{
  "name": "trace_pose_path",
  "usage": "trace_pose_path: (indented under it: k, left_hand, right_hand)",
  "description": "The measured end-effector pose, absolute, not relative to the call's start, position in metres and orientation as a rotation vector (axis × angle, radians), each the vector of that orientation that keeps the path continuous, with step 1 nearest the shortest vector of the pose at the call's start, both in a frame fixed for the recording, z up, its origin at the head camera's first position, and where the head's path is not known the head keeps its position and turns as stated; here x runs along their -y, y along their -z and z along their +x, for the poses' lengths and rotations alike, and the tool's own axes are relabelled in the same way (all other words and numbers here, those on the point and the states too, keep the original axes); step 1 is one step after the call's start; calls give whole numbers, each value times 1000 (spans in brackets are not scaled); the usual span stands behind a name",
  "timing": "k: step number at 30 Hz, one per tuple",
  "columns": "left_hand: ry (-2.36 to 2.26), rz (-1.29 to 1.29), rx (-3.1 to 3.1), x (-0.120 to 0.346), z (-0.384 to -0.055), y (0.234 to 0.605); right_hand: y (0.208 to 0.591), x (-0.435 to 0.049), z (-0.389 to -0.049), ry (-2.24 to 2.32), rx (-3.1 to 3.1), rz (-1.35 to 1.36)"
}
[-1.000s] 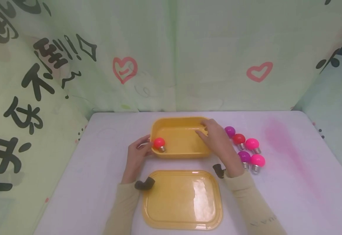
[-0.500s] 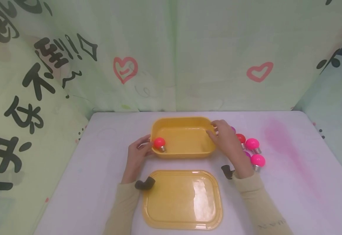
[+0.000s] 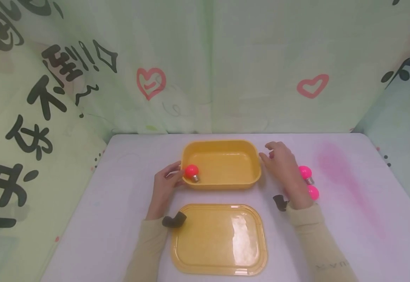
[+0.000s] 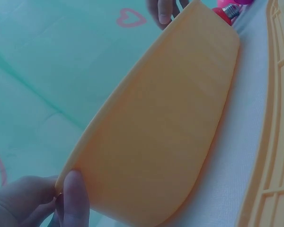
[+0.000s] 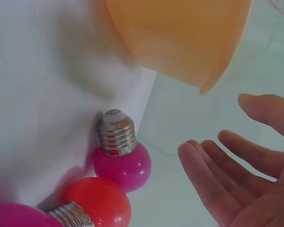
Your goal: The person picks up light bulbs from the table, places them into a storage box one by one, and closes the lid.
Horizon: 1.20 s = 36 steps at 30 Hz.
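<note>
A yellow plastic box (image 3: 222,185) stands on the table with one red light bulb (image 3: 191,171) lying in its left end. My left hand (image 3: 165,186) holds the box at its left end, thumb against the outer wall and fingers by the rim. Just right of the box hovers my right hand (image 3: 283,166), fingers spread and nothing between them. Beneath it, the right wrist view shows a purple bulb (image 5: 123,165) with a silver screw base, a red bulb (image 5: 102,201) and part of another purple bulb (image 5: 19,216). Two pink bulbs (image 3: 305,172) show beyond the right wrist.
A yellow lid (image 3: 219,239) lies flat on the white table (image 3: 96,219) in front of the box. Green curtains (image 3: 243,78) with painted hearts and black writing enclose the back and sides. Dark straps (image 3: 174,220) sit at the wrists.
My right hand has moved right, from over the box's right end to beside it, and now covers several bulbs in the head view. My left hand and the red bulb in the box stay put.
</note>
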State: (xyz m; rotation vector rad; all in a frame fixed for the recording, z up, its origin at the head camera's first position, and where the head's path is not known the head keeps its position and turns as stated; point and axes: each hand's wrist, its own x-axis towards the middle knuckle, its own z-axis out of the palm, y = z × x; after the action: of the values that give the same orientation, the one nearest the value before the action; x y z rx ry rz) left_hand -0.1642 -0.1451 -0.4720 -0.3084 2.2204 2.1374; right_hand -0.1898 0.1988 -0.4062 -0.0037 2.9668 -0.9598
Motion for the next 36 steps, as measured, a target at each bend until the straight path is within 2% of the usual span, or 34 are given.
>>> trace_pose_path:
  k: [36]
  left_hand:
    - [-2153,-324,-2203,145,-164,474]
  right_hand:
    - [418,-233,-221,858,-2919,67]
